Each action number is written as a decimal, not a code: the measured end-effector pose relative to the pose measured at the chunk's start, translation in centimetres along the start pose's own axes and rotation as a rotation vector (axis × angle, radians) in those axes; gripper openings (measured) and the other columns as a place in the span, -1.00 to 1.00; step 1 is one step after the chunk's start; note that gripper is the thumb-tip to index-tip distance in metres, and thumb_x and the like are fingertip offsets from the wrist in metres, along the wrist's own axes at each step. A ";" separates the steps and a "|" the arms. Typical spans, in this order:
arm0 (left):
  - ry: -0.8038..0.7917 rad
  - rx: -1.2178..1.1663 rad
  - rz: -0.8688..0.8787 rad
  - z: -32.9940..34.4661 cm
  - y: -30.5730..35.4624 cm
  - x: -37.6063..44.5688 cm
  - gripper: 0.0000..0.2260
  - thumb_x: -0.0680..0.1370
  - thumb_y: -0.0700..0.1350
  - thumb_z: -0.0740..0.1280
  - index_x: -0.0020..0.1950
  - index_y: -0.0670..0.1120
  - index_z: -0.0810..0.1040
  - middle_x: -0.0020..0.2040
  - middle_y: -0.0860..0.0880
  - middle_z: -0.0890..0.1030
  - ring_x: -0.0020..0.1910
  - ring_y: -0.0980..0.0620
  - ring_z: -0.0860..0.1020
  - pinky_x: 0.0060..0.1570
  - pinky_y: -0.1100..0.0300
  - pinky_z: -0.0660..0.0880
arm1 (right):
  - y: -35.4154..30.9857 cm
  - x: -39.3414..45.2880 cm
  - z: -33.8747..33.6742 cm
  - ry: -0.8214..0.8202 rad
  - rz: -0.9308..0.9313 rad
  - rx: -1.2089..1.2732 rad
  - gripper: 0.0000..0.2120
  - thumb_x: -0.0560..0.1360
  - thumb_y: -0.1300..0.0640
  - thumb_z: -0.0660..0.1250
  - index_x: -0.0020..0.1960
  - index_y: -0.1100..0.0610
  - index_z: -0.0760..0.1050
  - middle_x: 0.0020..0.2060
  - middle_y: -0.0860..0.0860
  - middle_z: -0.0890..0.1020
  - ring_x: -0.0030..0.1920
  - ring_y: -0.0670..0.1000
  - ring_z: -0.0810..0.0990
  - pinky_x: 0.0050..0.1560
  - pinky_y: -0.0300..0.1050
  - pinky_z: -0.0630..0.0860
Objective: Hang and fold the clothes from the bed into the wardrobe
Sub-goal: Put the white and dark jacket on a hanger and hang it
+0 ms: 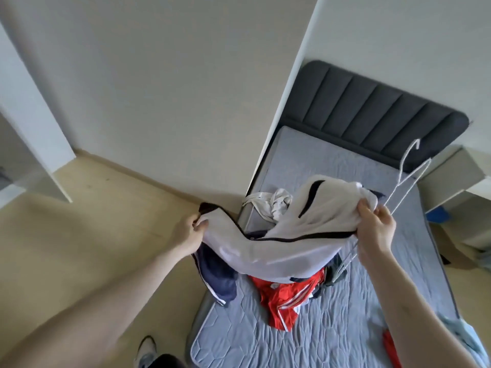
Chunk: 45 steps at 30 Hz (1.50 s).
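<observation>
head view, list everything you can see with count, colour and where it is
jacket: 1, white with navy lining and dark trim, held up over the bed
hanger: 1, white wire, at the jacket's right end
bed: 1, grey quilted mattress, dark padded headboard
red garment: 1, red with white stripes, on the mattress
pale clothes: a crumpled heap, whitish, at the bed's far left edge
shoe: 1, white, on the floor
left hand: grips the jacket's left end
right hand: grips the jacket's right end and the hanger

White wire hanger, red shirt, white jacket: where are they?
White wire hanger (410, 166): head view, on its neck below the hook.
Red shirt (284, 301): head view, its crumpled middle.
White jacket with dark trim (279, 251): head view, its sagging middle.
</observation>
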State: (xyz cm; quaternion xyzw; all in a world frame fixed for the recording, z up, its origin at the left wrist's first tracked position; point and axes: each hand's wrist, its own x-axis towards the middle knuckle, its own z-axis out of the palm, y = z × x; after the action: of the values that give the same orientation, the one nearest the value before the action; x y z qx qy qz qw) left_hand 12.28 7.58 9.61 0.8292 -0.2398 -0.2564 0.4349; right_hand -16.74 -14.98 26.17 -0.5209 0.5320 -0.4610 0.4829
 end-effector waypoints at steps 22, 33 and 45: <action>-0.103 0.334 1.105 -12.2 20.8 -4.7 -0.74 0.48 -0.34 0.25 0.05 -0.14 0.66 -0.05 0.06 0.56 -0.13 0.03 0.55 -0.11 0.25 0.45 | 2.8 -6.2 10.4 -0.792 0.043 0.091 -0.51 0.39 0.12 0.65 0.03 0.26 0.38 0.16 -0.16 0.71 0.04 -0.25 0.69 -0.06 -0.33 0.60; 0.108 0.215 0.928 -16.9 19.5 -4.3 -0.86 0.51 -0.26 0.20 -0.04 -0.10 0.53 -0.16 0.05 0.50 -0.19 0.01 0.49 -0.16 0.24 0.41 | 0.6 -10.4 12.2 -0.986 -0.031 -0.071 -0.49 0.40 -0.10 0.60 -0.25 0.08 0.27 -0.35 -0.02 0.33 -0.31 -0.01 0.30 -0.31 -0.11 0.26; -0.055 0.159 0.172 -8.1 8.6 -2.5 -0.85 0.61 -0.06 0.27 -0.05 -0.06 0.60 -0.20 -0.04 0.69 -0.24 -0.01 0.65 -0.17 0.00 0.56 | -6.1 -8.7 10.6 -0.876 -0.165 0.262 -0.60 0.54 0.23 0.34 -0.19 0.06 0.08 -0.29 0.13 0.18 -0.26 0.04 0.15 -0.26 -0.13 0.19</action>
State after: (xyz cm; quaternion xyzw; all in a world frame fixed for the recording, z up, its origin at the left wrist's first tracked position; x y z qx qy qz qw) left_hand 14.05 9.61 21.33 0.8302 -0.3412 -0.2209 0.3815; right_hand -5.62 -6.34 31.36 -0.6418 0.1720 -0.2979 0.6854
